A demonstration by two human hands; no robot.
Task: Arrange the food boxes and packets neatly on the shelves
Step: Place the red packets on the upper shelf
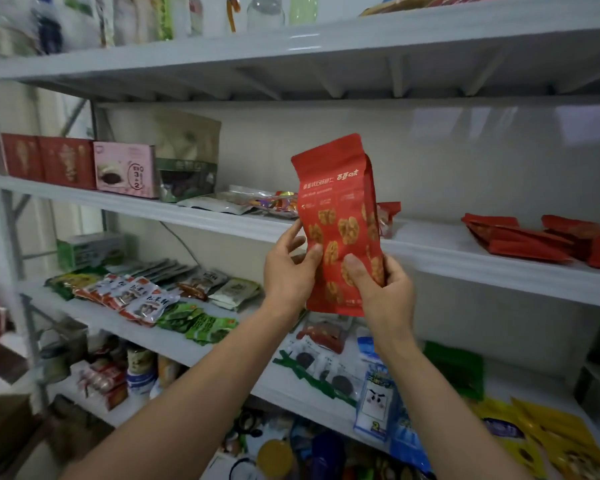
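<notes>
A tall red walnut packet [338, 209] is held upright in front of the middle shelf [222, 221]. My left hand [290, 268] grips its lower left edge, thumb on the front. My right hand [383, 289] grips its lower right side, thumb pressed on the front. On that shelf at the left stand two red boxes [49, 161], a pink box [125, 173] and a green-and-beige pouch [187, 164]. Flat packets [250, 202] lie behind the held packet, and red packets [534, 239] lie at the right.
The shelf below [94, 320] carries rows of green, red-and-white and grey snack packets [146, 296], plus blue, green and yellow packets [378, 386] to the right. Jars and packets [139, 368] fill the lowest level. Bottles and glassware [264, 12] stand on the top shelf.
</notes>
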